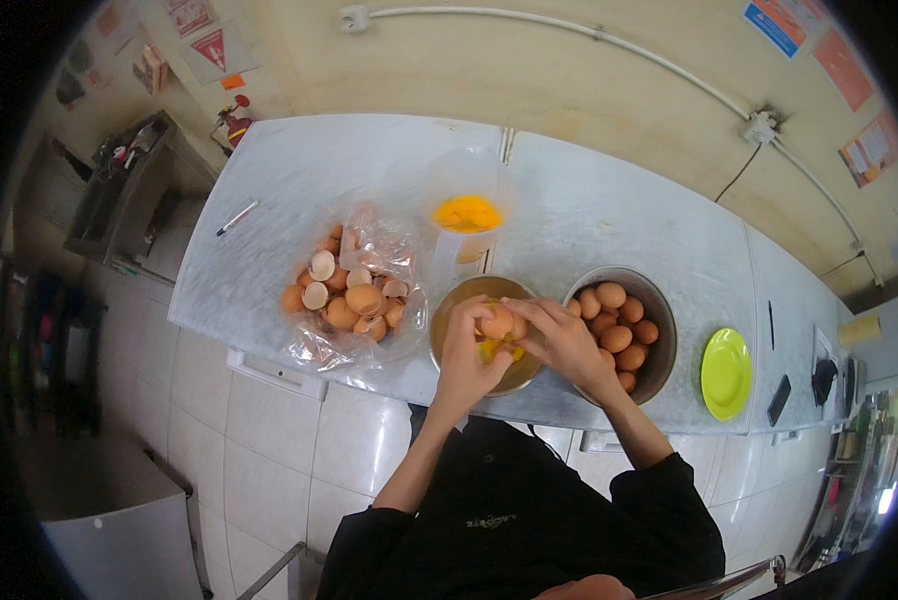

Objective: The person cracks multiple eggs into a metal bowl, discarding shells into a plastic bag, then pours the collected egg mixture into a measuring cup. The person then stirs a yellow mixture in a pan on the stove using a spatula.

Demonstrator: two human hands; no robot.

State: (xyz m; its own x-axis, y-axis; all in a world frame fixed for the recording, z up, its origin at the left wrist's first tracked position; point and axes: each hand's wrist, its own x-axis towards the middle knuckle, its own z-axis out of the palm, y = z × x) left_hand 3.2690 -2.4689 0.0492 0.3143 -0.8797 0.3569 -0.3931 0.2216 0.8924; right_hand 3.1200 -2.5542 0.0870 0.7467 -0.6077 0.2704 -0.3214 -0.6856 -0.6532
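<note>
Over a round metal bowl (449, 300) my left hand (468, 352) and my right hand (561, 337) both grip a brown egg (498, 322), whose shell looks parted into two pieces. Yellow yolk and clear egg white lie in the bowl below. To the right, a metal pot (666, 330) holds several whole brown eggs (615, 339). A clear plastic bag (381, 251) on the left bears a heap of empty eggshells (342, 313). Behind the bowl stands a translucent plastic jug (449, 251) with orange-yellow yolks (468, 214) in it.
A pen (237, 217) lies at the table's left. On the right are a lime-green plate (726, 373), a dark phone (779, 400) and a thin dark stick-like item (771, 325). The table (606, 180) stands against a wall. A fire extinguisher (237, 129) is beyond its far left corner.
</note>
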